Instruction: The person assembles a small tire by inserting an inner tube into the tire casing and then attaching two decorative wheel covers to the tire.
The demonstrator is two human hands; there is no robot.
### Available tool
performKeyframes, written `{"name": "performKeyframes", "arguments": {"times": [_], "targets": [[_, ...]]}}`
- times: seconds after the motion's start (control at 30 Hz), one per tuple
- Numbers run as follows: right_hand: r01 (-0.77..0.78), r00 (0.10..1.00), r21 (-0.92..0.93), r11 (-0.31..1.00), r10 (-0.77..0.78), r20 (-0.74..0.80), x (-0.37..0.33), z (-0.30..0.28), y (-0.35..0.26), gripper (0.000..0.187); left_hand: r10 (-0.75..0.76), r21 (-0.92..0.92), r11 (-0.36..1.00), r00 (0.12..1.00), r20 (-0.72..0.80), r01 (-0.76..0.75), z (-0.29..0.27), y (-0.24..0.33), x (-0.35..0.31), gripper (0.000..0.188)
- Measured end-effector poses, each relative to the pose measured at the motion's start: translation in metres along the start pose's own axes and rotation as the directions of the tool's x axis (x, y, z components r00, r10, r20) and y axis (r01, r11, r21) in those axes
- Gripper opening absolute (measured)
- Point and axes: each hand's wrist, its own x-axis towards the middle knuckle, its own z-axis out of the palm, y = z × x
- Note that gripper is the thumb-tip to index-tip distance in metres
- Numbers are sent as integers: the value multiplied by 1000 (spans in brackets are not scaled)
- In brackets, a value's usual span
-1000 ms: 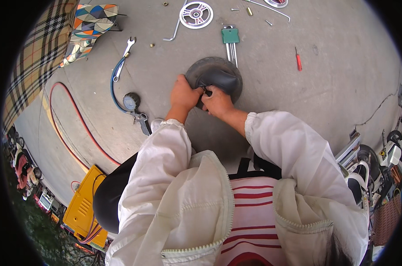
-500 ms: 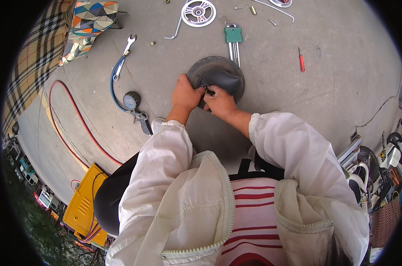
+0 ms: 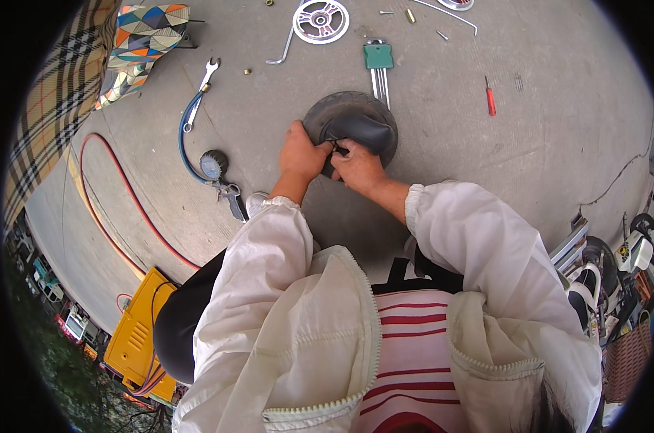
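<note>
Ground: grey, hard concrete floor (image 3: 442,130), bending toward the fisheye rim, with a thin dark crack to the right of the tyre.
Tyre: small, round, black rubber tyre (image 3: 325,112), in front of the person and between the two hands; its outer band looks dusty and worn. Whether it lies flat or tilts is hard to tell.
Tube: smooth, dark grey rubber tube (image 3: 374,133), bulging plump and slightly shiny out of the tyre's middle, fullest toward its right side.
Left hand: the bare left hand (image 3: 303,153) grips the tyre's left edge, thumb pointing inward.
Right hand: the bare right hand (image 3: 359,166) is at the tyre's lower right, fingers bent and pinching a small dark part (image 3: 340,149), mostly hidden, beside the tube.
Beyond the tyre: green plastic holder with silver hex keys (image 3: 378,55), very near; silver spoked metal wheel (image 3: 321,21), farther.
Left of the tyre: silver steel wrench (image 3: 211,70); round black-rimmed gauge (image 3: 213,164) with blue hose.
Right of the tyre: slim red-handled screwdriver (image 3: 490,102), well apart.
</note>
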Motion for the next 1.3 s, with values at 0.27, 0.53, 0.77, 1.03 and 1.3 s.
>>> {"name": "performKeyframes", "arguments": {"times": [0.27, 0.53, 0.77, 1.03, 1.3], "targets": [[-8, 999, -4, 1000, 8, -32, 10, 8, 10, 45, -13, 24, 1000, 1000, 8, 13, -1, 4, 0, 66], [-37, 999, 27, 999, 37, -32, 9, 8, 5, 42, -7, 30, 1000, 1000, -16, 8, 3, 1, 1, 67], [-46, 998, 53, 998, 48, -44, 12, 11, 9, 42, 4, 25, 1000, 999, -32, -4, 6, -3, 2, 69], [-41, 999, 45, 998, 42, -27, 11, 9, 8, 41, 5, 24, 1000, 999, -39, -4, 6, -1, 2, 68], [514, 855, -703, 492, -363, 370, -36, -63, 16, 43, 142, 54, 988, 990, 12, -143, -19, 11, 22, 62]]}}
